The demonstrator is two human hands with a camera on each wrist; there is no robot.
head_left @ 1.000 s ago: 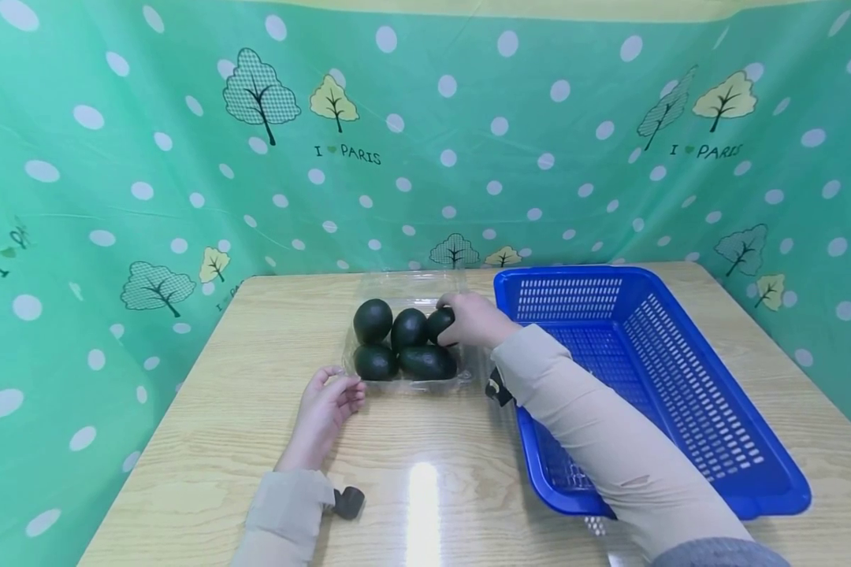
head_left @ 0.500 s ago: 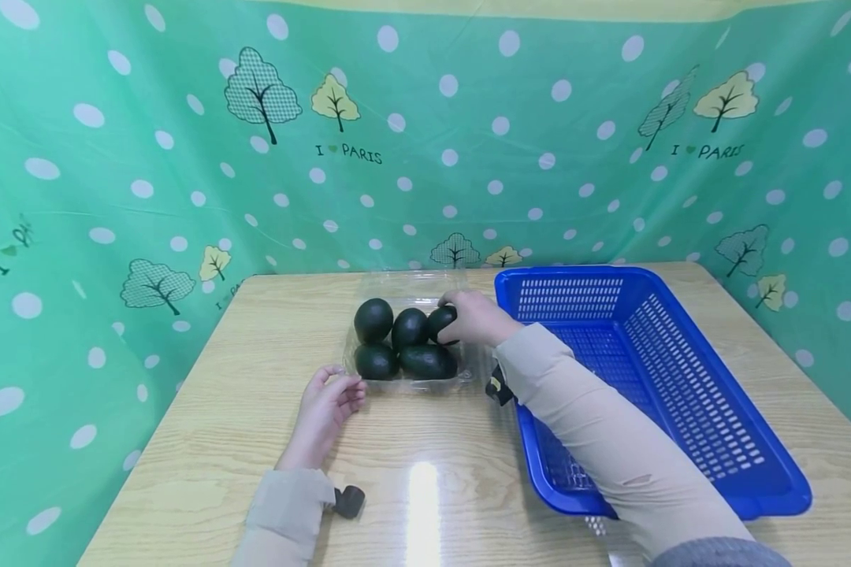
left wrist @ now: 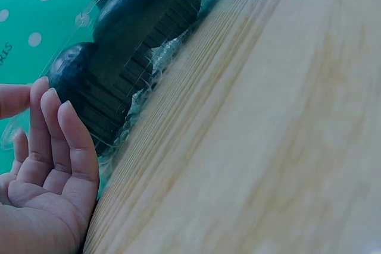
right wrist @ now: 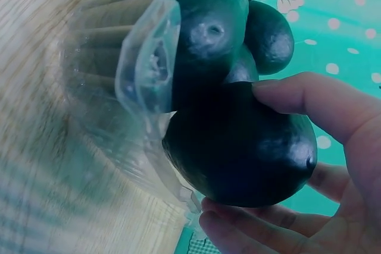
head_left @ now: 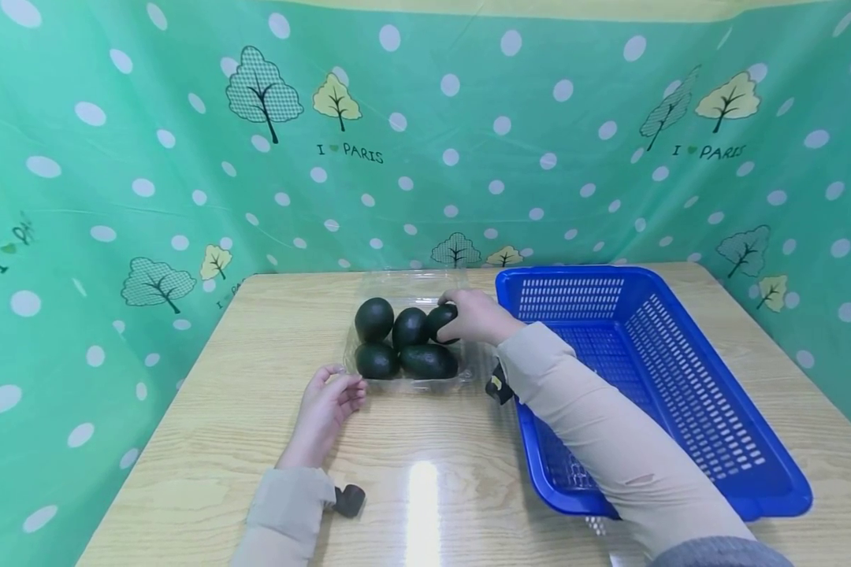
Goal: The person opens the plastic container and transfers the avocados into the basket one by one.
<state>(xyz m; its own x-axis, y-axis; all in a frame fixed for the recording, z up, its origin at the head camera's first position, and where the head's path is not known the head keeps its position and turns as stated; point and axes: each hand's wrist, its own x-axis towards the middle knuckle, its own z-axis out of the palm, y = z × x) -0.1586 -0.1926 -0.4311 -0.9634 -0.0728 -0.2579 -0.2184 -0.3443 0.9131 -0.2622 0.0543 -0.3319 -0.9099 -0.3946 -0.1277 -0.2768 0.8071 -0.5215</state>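
Note:
Several dark green avocados [head_left: 429, 362] lie in a clear plastic clamshell box [head_left: 414, 384], its lid folded back. At the box's right rear, my right hand [head_left: 478, 316] holds an avocado [right wrist: 241, 147] between thumb and fingers; in the right wrist view it sits at the box's edge, beside another avocado [right wrist: 211, 34]. My left hand [head_left: 326, 405] is at the front left corner, its thumb and fingertips pinching the box's rim. The left wrist view shows that hand [left wrist: 53, 176] palm up, with avocados [left wrist: 74, 78] behind the ribbed clear wall.
A large blue plastic basket [head_left: 709, 378] with perforated sides stands to the right of the box, and my right forearm [head_left: 610, 425] crosses over it. The wooden table [head_left: 255, 354] ends at a green dotted curtain [head_left: 425, 157].
Both hands keep their places and their hold. The head view has shifted very slightly; the avocados and the basket look the same.

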